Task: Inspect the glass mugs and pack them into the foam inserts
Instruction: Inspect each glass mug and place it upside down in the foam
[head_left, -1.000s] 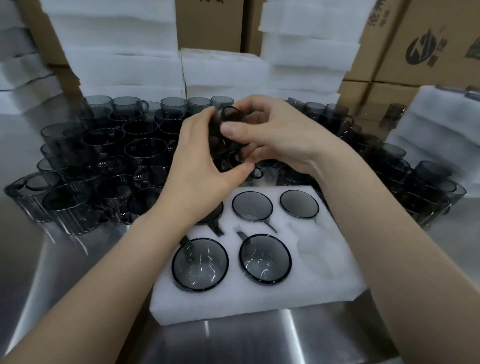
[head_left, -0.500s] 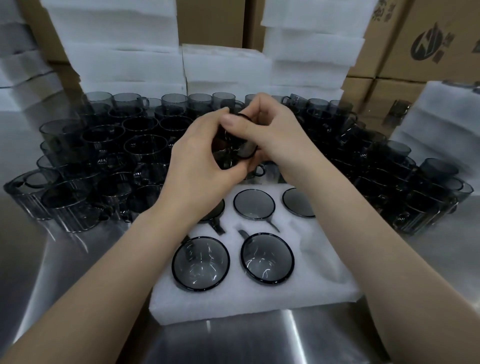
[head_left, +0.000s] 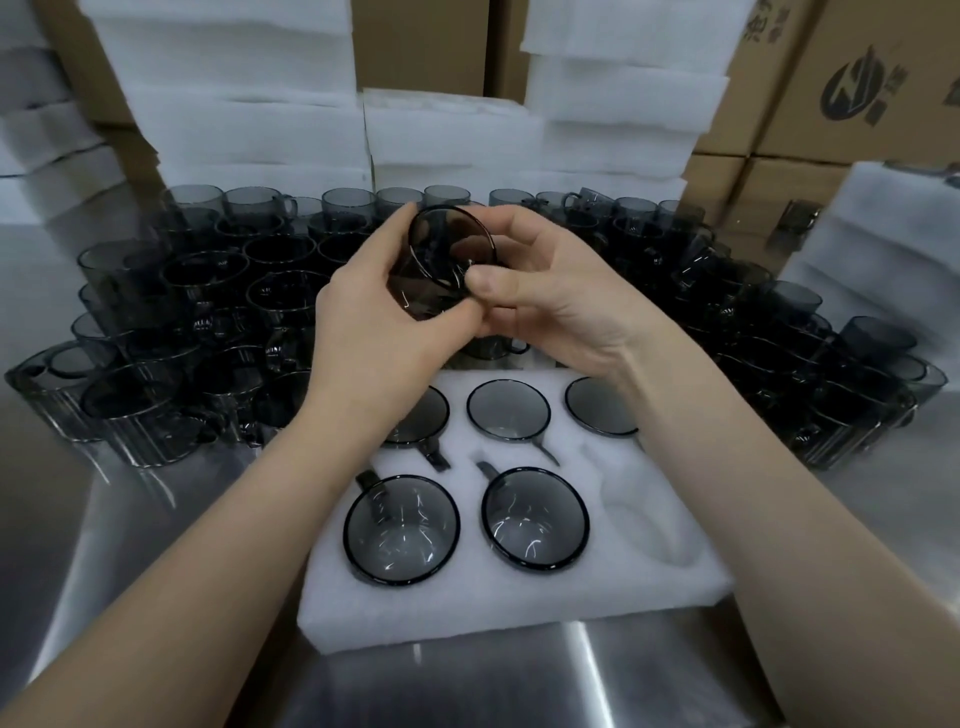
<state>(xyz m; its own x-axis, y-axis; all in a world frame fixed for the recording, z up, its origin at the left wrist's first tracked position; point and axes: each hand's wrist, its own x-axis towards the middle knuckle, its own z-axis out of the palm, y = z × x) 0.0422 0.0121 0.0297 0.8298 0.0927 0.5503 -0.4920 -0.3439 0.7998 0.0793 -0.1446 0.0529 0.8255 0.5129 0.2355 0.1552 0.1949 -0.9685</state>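
Both hands (head_left: 395, 317) (head_left: 550, 296) gripping one smoky mug (head_left: 441, 260) (tilted), above foam insert (head_left: 519, 613)

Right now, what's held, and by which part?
One glass mug, in both hands: left hand wraps its side wall, right hand pinches the edge of its round end.

No words can be read; a dark round logo (head_left: 860, 85) stands on the cardboard box (head_left: 779, 117) at upper right; the printed characters around it are blurred and cut off.
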